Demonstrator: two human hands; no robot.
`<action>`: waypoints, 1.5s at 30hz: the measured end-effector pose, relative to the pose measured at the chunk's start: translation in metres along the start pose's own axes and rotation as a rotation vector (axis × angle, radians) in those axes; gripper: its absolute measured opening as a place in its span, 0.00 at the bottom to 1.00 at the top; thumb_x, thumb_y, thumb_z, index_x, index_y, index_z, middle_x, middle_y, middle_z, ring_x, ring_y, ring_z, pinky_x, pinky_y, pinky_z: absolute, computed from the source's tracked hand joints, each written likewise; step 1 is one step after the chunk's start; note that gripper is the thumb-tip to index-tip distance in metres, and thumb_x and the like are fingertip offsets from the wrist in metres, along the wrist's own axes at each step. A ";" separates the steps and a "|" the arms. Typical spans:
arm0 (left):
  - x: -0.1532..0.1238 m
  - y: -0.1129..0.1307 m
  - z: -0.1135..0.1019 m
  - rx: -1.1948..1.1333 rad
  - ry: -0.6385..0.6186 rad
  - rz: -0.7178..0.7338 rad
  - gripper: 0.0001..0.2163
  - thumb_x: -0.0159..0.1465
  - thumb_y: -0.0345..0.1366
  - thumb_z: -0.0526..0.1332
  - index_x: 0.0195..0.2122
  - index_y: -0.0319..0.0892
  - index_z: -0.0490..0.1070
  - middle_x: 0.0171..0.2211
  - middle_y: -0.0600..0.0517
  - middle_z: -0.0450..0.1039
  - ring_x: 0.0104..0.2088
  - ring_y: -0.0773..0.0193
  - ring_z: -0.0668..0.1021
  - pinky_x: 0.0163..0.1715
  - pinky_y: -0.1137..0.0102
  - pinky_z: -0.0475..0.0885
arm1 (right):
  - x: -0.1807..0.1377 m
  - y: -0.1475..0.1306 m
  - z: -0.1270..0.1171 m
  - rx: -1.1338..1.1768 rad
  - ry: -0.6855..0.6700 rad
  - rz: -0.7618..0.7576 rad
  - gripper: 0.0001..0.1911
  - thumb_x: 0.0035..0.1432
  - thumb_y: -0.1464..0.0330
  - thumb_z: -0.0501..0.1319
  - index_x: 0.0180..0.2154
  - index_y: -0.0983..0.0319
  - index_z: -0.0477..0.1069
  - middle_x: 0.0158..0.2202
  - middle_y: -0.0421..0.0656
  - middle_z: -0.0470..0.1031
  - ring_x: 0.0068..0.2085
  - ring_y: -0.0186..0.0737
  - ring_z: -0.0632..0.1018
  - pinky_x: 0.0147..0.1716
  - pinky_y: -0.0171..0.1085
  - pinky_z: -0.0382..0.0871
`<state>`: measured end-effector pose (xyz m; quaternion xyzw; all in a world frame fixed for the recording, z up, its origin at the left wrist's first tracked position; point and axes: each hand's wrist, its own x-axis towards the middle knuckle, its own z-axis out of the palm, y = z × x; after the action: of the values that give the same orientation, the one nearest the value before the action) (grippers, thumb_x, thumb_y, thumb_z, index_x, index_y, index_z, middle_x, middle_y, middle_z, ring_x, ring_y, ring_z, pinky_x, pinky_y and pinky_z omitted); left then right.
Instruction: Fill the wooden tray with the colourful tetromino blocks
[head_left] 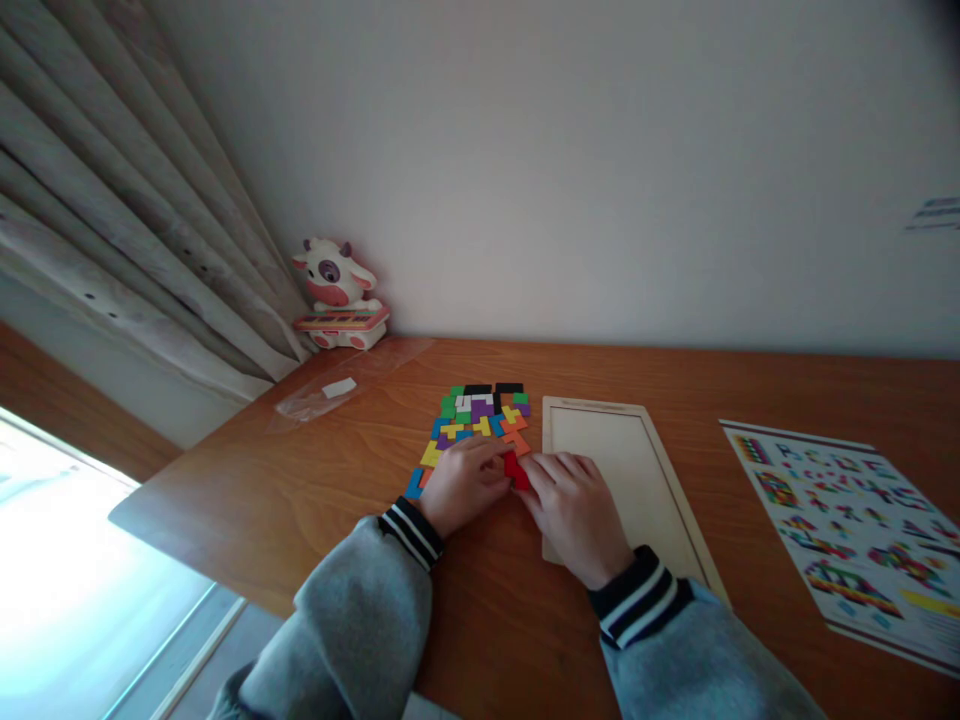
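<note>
A red puzzle piece [516, 471] lies between my two hands, low over the table. My left hand [466, 485] is closed, with its fingertips and thumb at the piece's left side; it also covers part of the puzzle pieces behind it. From the right, my right hand [576, 510] pinches the same red piece, its wrist above the wooden tray's near-left part. Several flat coloured puzzle pieces [482, 407] lie close together just beyond my left hand, in blue, yellow, green, purple, orange, white and black. The shallow wooden tray [607, 440] lies right beside them.
A printed pattern sheet [847, 530] lies at the right. Clear plastic wrapping [315, 400] with a white label rests at the back left. A cow-shaped toy with a keyboard [341, 295] stands in the far left corner, near the curtain [127, 200]. The wall borders the table's back.
</note>
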<state>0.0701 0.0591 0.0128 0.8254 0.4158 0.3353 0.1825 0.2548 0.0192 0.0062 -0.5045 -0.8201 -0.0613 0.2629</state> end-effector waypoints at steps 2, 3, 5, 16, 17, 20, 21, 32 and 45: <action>0.002 0.004 -0.005 -0.284 -0.038 -0.166 0.19 0.57 0.32 0.66 0.51 0.40 0.75 0.39 0.47 0.78 0.37 0.62 0.79 0.41 0.68 0.75 | 0.000 0.010 0.002 0.196 0.045 0.061 0.14 0.58 0.70 0.66 0.47 0.63 0.75 0.44 0.49 0.79 0.44 0.50 0.77 0.45 0.49 0.70; 0.002 0.005 -0.007 -0.448 -0.059 -0.248 0.19 0.58 0.35 0.67 0.51 0.39 0.75 0.38 0.47 0.78 0.36 0.63 0.79 0.39 0.70 0.74 | -0.001 0.015 0.003 0.322 0.062 0.084 0.14 0.58 0.68 0.66 0.47 0.63 0.75 0.45 0.49 0.79 0.44 0.49 0.77 0.45 0.48 0.71; 0.004 0.006 -0.009 -0.757 -0.074 -0.385 0.19 0.59 0.40 0.68 0.50 0.38 0.76 0.38 0.47 0.78 0.36 0.65 0.78 0.38 0.71 0.72 | -0.001 0.021 0.005 0.588 0.076 0.131 0.17 0.58 0.63 0.67 0.48 0.62 0.75 0.45 0.49 0.79 0.45 0.47 0.78 0.47 0.47 0.72; 0.002 0.009 0.000 -1.297 -0.145 -0.555 0.16 0.51 0.44 0.75 0.34 0.37 0.79 0.30 0.51 0.76 0.30 0.69 0.76 0.34 0.72 0.69 | -0.002 0.007 0.005 1.231 -0.073 0.323 0.21 0.50 0.59 0.72 0.44 0.61 0.78 0.41 0.44 0.81 0.42 0.44 0.80 0.47 0.43 0.74; 0.002 0.010 0.000 -1.318 -0.155 -0.562 0.17 0.51 0.43 0.76 0.35 0.37 0.80 0.31 0.50 0.76 0.29 0.68 0.76 0.34 0.72 0.69 | -0.002 0.007 0.006 1.226 -0.082 0.311 0.20 0.51 0.59 0.72 0.45 0.60 0.78 0.42 0.45 0.81 0.43 0.44 0.80 0.48 0.43 0.74; 0.002 0.012 0.000 -1.380 -0.155 -0.555 0.16 0.49 0.39 0.77 0.36 0.37 0.80 0.31 0.49 0.77 0.29 0.68 0.77 0.35 0.71 0.70 | -0.004 0.008 0.009 1.189 -0.080 0.276 0.21 0.52 0.59 0.71 0.46 0.59 0.78 0.45 0.45 0.81 0.46 0.46 0.79 0.49 0.45 0.74; 0.002 0.012 0.000 -1.395 -0.155 -0.553 0.16 0.49 0.38 0.77 0.36 0.37 0.80 0.31 0.49 0.78 0.29 0.68 0.77 0.35 0.71 0.71 | -0.004 0.007 0.010 1.169 -0.062 0.267 0.21 0.51 0.59 0.72 0.46 0.58 0.78 0.45 0.45 0.81 0.46 0.47 0.79 0.49 0.46 0.75; 0.010 0.000 -0.020 -1.499 0.288 -0.401 0.11 0.56 0.36 0.72 0.40 0.42 0.79 0.47 0.48 0.78 0.41 0.64 0.79 0.41 0.70 0.74 | -0.003 0.006 0.014 1.151 0.241 0.452 0.28 0.54 0.59 0.69 0.54 0.57 0.67 0.41 0.43 0.76 0.35 0.38 0.76 0.38 0.41 0.73; 0.016 -0.015 -0.029 -1.454 0.546 -0.408 0.10 0.59 0.36 0.70 0.41 0.42 0.77 0.48 0.50 0.78 0.46 0.64 0.80 0.51 0.66 0.73 | 0.001 0.009 0.009 1.119 0.270 0.618 0.22 0.58 0.50 0.63 0.44 0.60 0.71 0.39 0.46 0.77 0.39 0.43 0.77 0.35 0.39 0.71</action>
<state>0.0484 0.0818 0.0308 0.2965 0.2662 0.6723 0.6239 0.2588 0.0275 -0.0020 -0.4921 -0.5050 0.3904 0.5920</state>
